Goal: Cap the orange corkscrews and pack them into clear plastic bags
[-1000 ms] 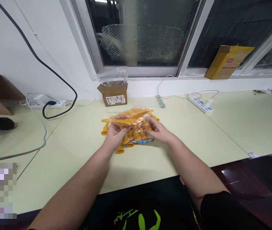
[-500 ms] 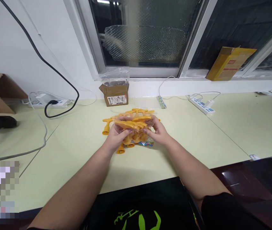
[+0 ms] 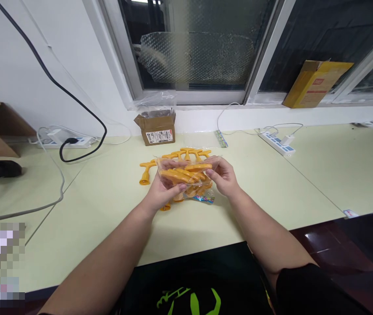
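Note:
Between my two hands is a clear plastic bag with several yellow T-shaped handles inside. My left hand is closed on the bag's left side, thumb in front and fingers behind the film. On the right side my right hand pinches the bag near its upper edge, the thumb by a yellow handle. A colourful printed strip shows at the bag's lower right. More yellow T-shaped pieces with flared ends lie on the table behind, one just left of my left hand. Others are partly hidden beneath the bag.
An open cardboard box stands by the wall, with a flat clear bag with a printed strip to its right. Power strips lie at right and left. A black cable hangs at the left.
My right hand has moved slightly right and its thumb has shifted up along the bag. The bag's upper part looks spread wider, and the handles inside have shifted.

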The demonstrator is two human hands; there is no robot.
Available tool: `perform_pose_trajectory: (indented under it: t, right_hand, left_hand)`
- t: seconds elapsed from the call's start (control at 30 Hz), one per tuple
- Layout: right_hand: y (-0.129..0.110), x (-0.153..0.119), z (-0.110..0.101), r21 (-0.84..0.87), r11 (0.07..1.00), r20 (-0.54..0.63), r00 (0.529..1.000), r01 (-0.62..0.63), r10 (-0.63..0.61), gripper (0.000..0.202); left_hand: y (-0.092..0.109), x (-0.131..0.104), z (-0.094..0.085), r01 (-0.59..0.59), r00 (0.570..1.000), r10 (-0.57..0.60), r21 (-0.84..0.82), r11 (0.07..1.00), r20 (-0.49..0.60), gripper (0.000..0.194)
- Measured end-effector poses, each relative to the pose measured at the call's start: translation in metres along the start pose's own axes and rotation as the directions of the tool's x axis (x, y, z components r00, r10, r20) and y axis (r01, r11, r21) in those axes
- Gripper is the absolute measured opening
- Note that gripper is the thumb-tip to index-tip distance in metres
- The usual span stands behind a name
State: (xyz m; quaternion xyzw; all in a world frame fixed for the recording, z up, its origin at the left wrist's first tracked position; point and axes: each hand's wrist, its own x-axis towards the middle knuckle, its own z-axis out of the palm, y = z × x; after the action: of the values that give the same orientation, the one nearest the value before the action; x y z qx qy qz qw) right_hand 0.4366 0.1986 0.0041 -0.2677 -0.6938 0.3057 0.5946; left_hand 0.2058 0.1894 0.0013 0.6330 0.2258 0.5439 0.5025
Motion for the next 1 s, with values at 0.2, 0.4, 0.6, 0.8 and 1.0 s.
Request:
perform_pose_trajectory:
  t: [0.2, 0.4, 0.6, 0.8, 1.0]
  right_hand:
    - [0.009, 0.002, 0.000, 0.105, 0.986, -0.121, 0.982, -0.133, 0.145, 0.038]
    - [0.010, 0.004, -0.002, 0.128, 0.986, -0.185, 0.975, -0.102, 0.125, 0.029]
    - [0.003, 0.004, -0.001, 0.094, 0.995, -0.226, 0.972, -0.047, 0.067, 0.028]
    - [0.003, 0.004, -0.001, 0.069, 0.998, -0.223, 0.974, -0.014, 0.029, 0.022]
    - [0.000, 0.003, 0.003, 0.096, 0.995, -0.104, 0.994, -0.031, 0.041, 0.031]
  left_hand:
    - [-0.005, 0.000, -0.004, 0.031, 0.999, -0.033, -0.039, 0.999, -0.042, 0.052]
    - [-0.007, -0.002, -0.004, 0.068, 0.996, -0.072, -0.089, 0.994, -0.044, 0.038]
    - [0.005, -0.002, -0.006, 0.016, 0.999, -0.018, -0.041, 0.999, -0.050, 0.032]
    - [0.009, 0.002, -0.007, 0.000, 0.997, -0.003, -0.049, 0.999, -0.077, 0.024]
    - [0.007, 0.001, -0.003, 0.012, 0.996, -0.011, 0.012, 1.000, -0.086, 0.021]
